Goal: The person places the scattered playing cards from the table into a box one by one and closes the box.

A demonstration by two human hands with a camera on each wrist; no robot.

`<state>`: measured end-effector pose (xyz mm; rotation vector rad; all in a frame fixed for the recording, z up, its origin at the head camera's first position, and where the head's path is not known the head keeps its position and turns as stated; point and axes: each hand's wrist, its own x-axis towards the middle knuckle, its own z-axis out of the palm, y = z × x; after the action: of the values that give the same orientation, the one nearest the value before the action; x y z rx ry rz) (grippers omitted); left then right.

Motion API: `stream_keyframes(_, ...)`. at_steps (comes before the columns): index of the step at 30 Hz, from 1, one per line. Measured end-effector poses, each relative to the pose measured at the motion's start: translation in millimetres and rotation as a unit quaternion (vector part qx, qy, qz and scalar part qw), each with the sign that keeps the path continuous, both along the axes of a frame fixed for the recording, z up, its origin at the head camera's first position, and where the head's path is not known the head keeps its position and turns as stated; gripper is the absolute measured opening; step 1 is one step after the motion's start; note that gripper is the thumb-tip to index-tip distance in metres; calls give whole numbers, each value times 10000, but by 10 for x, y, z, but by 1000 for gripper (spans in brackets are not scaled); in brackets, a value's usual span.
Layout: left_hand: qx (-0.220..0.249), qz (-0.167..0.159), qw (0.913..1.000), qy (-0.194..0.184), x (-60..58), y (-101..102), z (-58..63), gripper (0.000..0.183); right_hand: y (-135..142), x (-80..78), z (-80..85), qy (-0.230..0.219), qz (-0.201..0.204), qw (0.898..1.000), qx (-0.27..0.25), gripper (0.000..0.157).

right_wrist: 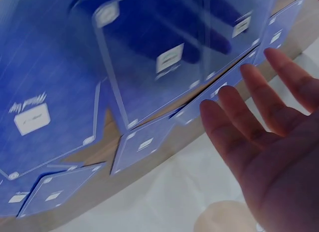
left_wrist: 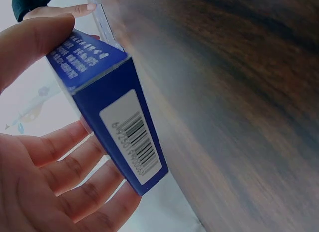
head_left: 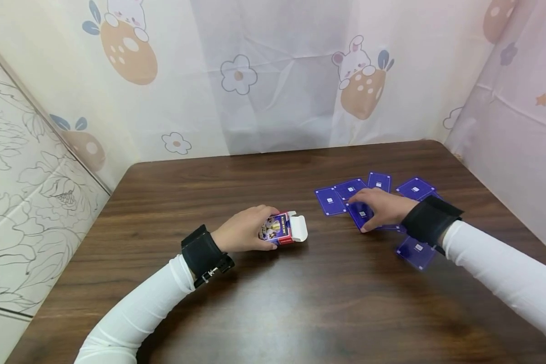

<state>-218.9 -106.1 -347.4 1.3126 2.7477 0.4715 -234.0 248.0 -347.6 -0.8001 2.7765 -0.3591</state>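
Left hand (head_left: 242, 232): clamped on the box (head_left: 277, 228) between thumb and fingers; box flap (head_left: 299, 229) projects beyond the fingertips, toward the right hand (head_left: 384, 206). Right hand: fingers apart, over the blue cards (head_left: 330, 201), which lie beneath and around it on the table (head_left: 273, 313). Card contact: cannot tell.

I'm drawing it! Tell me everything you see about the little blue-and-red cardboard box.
The little blue-and-red box looks like cardboard. A colourful picture faces up; white lettering and a white barcode label show on two other blue faces. Its white end flap is open, pointing toward the blue cards. The left hand grips it from opposite sides. Whether it touches the brown wood-look table is unclear.
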Motion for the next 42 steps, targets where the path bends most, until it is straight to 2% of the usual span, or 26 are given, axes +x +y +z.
stream_keyframes(6,0,0,10000,9,-10,4,3,70,53,-74,-35,18,-84,9998,158,68)
stream_keyframes(15,43,-46,10000,-45,-10,6,-33,70,37,-95,-11,-120,-222,9988,413,77)
stream_keyframes(22,98,-101,9999,41,-16,9,-56,71,42,-131,-2,-172,-180,9989,399,79)
stream_keyframes(30,-52,-87,9999,-16,2,20,-103,72,56,-124,-33,-421,-404,9973,454,90)
stream_keyframes(42,-17,-107,9999,50,-10,11,-91,72,75,-130,-76,338,-390,9977,441,83)
